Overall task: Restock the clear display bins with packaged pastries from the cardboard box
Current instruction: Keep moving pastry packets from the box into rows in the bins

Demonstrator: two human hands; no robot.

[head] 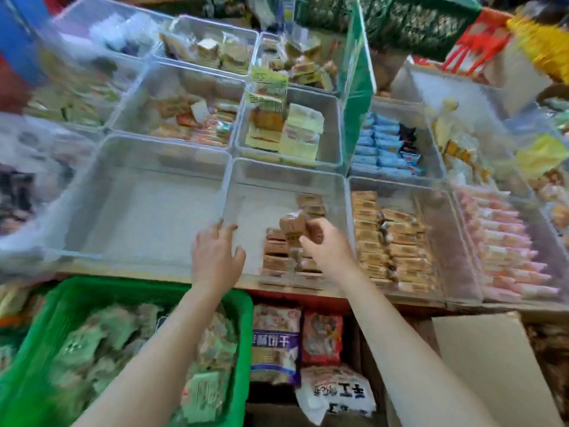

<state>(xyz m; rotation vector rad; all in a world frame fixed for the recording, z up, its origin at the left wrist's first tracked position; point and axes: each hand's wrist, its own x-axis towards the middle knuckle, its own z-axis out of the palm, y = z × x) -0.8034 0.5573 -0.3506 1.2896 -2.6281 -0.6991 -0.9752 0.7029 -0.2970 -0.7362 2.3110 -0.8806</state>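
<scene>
The placing step looks to be in hand: the right hand (320,241) has its fingers curled round a brown pastry in a clear wrapper (292,224), held just above the short rows of like packets (278,251) in the near middle clear plastic display bin (246,171). The left hand (217,251) rests with spread, fairly straight fingers at that bin's left wall, holding nothing. Next, I judge, the packet wants setting down flush beside the rows (the brown cardboard box (480,359) sits low at the right).
</scene>
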